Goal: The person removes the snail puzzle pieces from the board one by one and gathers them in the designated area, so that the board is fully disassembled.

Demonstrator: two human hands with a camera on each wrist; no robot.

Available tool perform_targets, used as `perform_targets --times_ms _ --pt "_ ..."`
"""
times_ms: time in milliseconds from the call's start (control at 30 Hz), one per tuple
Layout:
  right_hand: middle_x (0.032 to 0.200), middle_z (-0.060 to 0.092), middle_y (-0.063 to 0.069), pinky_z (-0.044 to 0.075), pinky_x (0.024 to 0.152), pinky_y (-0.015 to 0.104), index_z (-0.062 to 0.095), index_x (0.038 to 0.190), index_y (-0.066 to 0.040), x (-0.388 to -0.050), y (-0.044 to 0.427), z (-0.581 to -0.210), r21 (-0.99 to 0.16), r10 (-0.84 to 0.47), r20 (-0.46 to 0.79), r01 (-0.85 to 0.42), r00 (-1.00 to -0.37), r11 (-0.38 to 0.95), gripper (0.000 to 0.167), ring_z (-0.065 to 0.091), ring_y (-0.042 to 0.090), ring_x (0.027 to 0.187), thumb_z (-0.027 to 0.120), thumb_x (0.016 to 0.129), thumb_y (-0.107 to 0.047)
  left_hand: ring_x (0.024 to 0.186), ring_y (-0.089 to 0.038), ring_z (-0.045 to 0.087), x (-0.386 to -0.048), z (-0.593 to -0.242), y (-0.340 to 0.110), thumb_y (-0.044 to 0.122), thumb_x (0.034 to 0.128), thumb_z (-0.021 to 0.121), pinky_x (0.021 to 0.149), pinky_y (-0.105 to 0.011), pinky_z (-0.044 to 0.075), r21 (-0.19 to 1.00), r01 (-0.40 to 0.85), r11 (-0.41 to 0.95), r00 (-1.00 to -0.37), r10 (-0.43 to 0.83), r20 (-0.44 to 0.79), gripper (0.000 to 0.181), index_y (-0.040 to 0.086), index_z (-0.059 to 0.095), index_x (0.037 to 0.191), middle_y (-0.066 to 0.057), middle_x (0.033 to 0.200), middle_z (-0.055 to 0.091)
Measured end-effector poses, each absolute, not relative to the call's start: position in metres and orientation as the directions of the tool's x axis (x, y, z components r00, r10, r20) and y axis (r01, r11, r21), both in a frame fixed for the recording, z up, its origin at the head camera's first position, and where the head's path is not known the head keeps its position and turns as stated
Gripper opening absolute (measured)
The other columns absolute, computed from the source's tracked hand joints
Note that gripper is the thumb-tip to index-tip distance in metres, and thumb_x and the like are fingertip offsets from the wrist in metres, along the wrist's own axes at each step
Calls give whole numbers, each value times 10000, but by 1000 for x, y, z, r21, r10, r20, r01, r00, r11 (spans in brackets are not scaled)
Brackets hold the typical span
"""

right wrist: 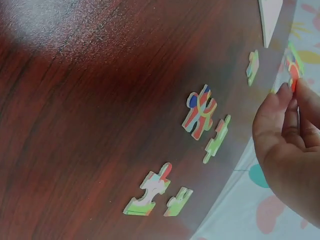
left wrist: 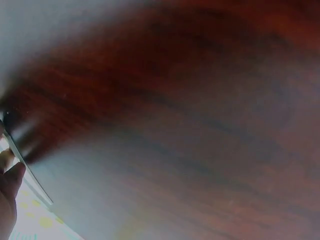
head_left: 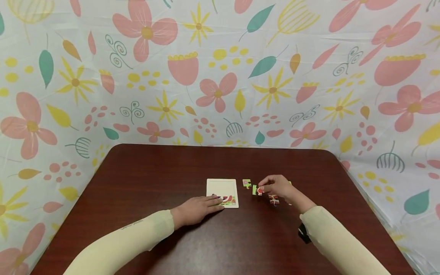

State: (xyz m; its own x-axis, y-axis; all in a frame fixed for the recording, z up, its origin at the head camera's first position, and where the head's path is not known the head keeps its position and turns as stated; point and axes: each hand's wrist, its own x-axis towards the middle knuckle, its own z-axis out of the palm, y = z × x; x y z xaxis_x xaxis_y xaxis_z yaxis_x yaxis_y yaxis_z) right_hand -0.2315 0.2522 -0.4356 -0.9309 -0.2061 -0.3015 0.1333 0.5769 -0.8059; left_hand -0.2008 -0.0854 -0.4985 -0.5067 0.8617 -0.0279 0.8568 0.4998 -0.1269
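A small cream puzzle tray lies mid-table, with colourful picture pieces fitted along its near side. Across its lower left my left hand rests, fingers extended and partly covering those pieces. The left wrist view catches only part of that hand at the tray's edge. To the right of the tray, my right hand pinches a red and green jigsaw piece between thumb and fingers. Whether that piece touches the table cannot be made out.
Several loose jigsaw pieces lie right of the tray, among them a green one and a striped one. A pale, pink-tinged piece is nearer the right wrist. Behind the dark wooden table hangs a flowered cloth.
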Motion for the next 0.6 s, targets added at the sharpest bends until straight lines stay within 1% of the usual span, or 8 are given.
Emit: perform_targets --times_ms 100,167,300,367,500,600 --pt "1008 743 140 627 843 422 717 1116 77 -231 253 -438 -809 -237 -309 123 -921 575 209 716 194 891 674 978 -74 1461 -190 504 -202 -496 -85 -10 969 599 1035 -296 547 -102 858 503 -507 861 -26 601 241 526 1510 14 1565 529" --pt "1011 746 155 629 851 427 723 1105 82 -231 254 -441 -812 -261 -308 110 -915 574 199 719 180 889 676 973 -59 1466 -186 498 -202 -495 -85 -36 956 605 953 -286 577 -78 857 509 -512 858 -34 625 244 528 1509 17 1569 524" --pt "1041 744 197 629 868 450 724 1094 111 -232 254 -451 -826 -306 -285 72 -908 559 203 730 173 898 688 959 -36 1471 -185 491 -202 -494 -87 -69 942 604 842 -279 595 -36 850 526 -527 849 -46 652 250 533 1507 20 1574 520" --pt "1052 743 201 629 868 449 723 1091 121 -233 253 -456 -834 -313 -283 71 -907 548 209 729 159 891 693 955 -34 1470 -186 493 -203 -494 -87 -75 941 598 835 -279 595 -25 848 529 -530 847 -44 651 250 540 1502 20 1572 522" --pt "1075 744 211 634 857 425 720 1083 140 -236 251 -464 -844 -306 -288 89 -908 529 212 730 127 868 699 947 -21 1460 -184 505 -204 -495 -86 -69 943 583 876 -278 592 -24 850 527 -527 849 -29 634 251 556 1490 20 1562 534" --pt "1093 741 223 637 848 403 725 1075 135 -237 248 -468 -847 -290 -295 109 -910 520 197 741 133 867 698 945 -10 1448 -187 521 -205 -496 -85 -56 946 590 916 -280 588 -29 852 523 -524 852 -11 614 249 570 1479 16 1548 551"
